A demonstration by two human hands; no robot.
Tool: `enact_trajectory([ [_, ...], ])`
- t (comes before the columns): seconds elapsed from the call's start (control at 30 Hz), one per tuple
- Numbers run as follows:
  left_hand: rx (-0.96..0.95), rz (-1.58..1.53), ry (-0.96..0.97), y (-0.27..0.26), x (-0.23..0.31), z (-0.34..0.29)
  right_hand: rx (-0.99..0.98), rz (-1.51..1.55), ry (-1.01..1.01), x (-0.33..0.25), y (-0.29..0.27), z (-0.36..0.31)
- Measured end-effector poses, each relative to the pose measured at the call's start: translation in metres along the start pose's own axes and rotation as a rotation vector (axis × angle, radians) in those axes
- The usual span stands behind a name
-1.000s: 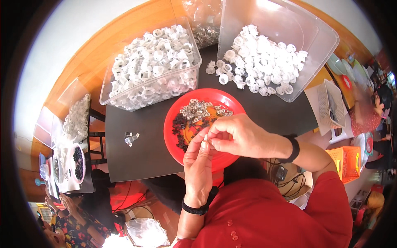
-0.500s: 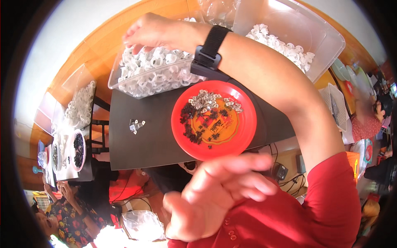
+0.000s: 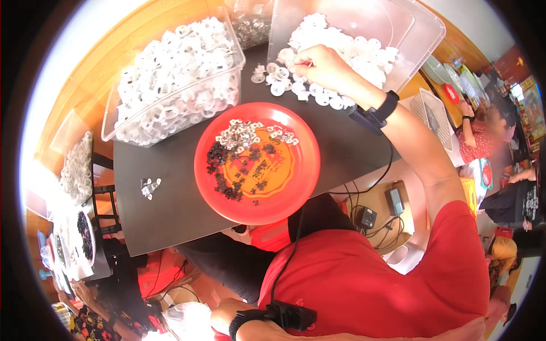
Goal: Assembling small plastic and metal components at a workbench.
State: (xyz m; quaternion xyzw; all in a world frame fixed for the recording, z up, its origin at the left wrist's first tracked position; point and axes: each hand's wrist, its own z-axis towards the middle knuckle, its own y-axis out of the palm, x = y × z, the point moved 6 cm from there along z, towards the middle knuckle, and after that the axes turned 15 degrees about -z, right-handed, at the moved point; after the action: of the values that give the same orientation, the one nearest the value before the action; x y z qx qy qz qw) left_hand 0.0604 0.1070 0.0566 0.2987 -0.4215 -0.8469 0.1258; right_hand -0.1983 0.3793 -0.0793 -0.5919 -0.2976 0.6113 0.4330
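My right hand (image 3: pixel 323 67) reaches out to the loose white plastic pieces (image 3: pixel 327 98) at the front of the right-hand clear bin (image 3: pixel 418 31). Its thumb and fingers are pinched together, with a small white plastic piece (image 3: pixel 286 55) at the fingertips. Near the lower edge lies my left hand (image 3: pixel 223 314), bent at the wrist and partly cut off; its fingers are hidden. A red plate (image 3: pixel 301 196) on the dark table holds small metal pieces (image 3: pixel 239 135) and small black pieces (image 3: pixel 227 190).
A clear bin (image 3: pixel 176 94) heaped with white pieces stands at the table's left back. A few metal pieces (image 3: pixel 150 187) lie left of the plate on the dark table (image 3: pixel 153 227). Cables and a box (image 3: pixel 392 213) are below, right. Other people sit at both sides.
My right hand has moved right, from the left bin to the white pieces at the right bin. My left hand has dropped from before the plate to the lower edge. The view has shifted.
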Motion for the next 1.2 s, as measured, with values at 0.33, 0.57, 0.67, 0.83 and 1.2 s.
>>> enact_trajectory([
  [0.33,-0.205,0.015,-0.011,-0.026,0.018,0.013,0.037,-0.399,-0.024,-0.002,0.035,0.013],
  [0.57,-0.300,0.769,-0.149,-0.049,0.058,0.001,-0.109,-0.062,0.082,-0.011,0.025,-0.008],
  [0.67,0.338,1.505,-0.207,-0.065,0.114,0.010,-0.172,0.075,0.021,-0.030,0.008,-0.032],
  [0.83,0.816,1.483,0.207,-0.118,0.183,0.015,-0.336,0.191,-0.488,-0.088,0.003,-0.064],
  [1.2,0.764,1.140,0.469,-0.138,0.203,0.002,-0.075,-0.042,-0.499,-0.094,0.017,-0.080],
])
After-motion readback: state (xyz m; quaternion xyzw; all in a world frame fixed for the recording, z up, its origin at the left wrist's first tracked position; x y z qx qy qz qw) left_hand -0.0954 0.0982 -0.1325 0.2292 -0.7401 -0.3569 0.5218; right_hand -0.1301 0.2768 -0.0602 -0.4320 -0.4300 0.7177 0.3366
